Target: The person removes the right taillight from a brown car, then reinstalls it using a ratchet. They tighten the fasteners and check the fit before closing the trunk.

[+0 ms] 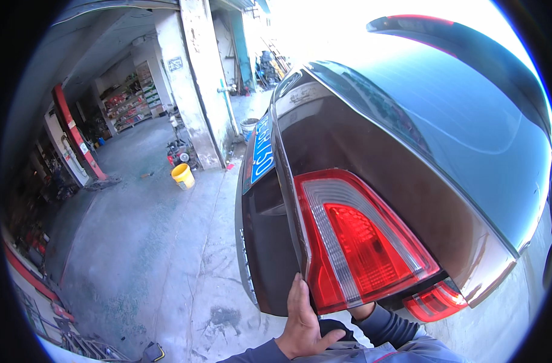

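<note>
A brown car's rear (324,133) fills the right half, with a blue number plate (261,154) on it. A large red and clear tail-light (372,242) faces up near me, and a smaller red lamp (434,302) shows below it to the right. My left hand (303,317) lies against the edge beside the large lamp, fingers stretched out and together, thumb apart. My right hand (363,310) reaches under the lamp's lower edge; its fingers are hidden there.
On the left is an open workshop with stocked shelves (130,106), a red post (79,136) and a whitish pillar (194,91). A yellow bucket (182,178) and a red wheeled machine (179,151) stand on the concrete floor (137,242), near a white bucket (248,127).
</note>
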Demonstrator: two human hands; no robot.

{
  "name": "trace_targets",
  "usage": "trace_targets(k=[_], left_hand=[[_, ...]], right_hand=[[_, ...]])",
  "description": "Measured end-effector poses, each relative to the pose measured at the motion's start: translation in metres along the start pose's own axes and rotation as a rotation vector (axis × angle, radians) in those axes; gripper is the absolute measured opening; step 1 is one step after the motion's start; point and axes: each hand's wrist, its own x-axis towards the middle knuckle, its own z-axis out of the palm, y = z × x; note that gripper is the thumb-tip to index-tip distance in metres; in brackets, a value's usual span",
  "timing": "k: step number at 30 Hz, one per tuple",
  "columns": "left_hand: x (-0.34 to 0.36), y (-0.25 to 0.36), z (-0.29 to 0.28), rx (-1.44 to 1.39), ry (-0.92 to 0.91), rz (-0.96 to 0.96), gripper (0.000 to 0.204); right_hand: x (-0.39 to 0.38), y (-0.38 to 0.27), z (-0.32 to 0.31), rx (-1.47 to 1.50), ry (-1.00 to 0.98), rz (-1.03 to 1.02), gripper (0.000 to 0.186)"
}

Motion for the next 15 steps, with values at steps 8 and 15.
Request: trace_targets(k=[8, 15], left_hand=[[-0.022, -0.065, 0.013, -0.366, -0.471, 0.037, 0.147], [0.007, -0.119, -0.048, -0.429, -0.765, 0.056, 0.125]], right_hand=[[-0.025, 0.027, -0.041, -0.133, 0.204, 0.182, 0.057], [-0.034, 0.034, -0.056, -0.223, 0.348, 0.226, 0.057]])
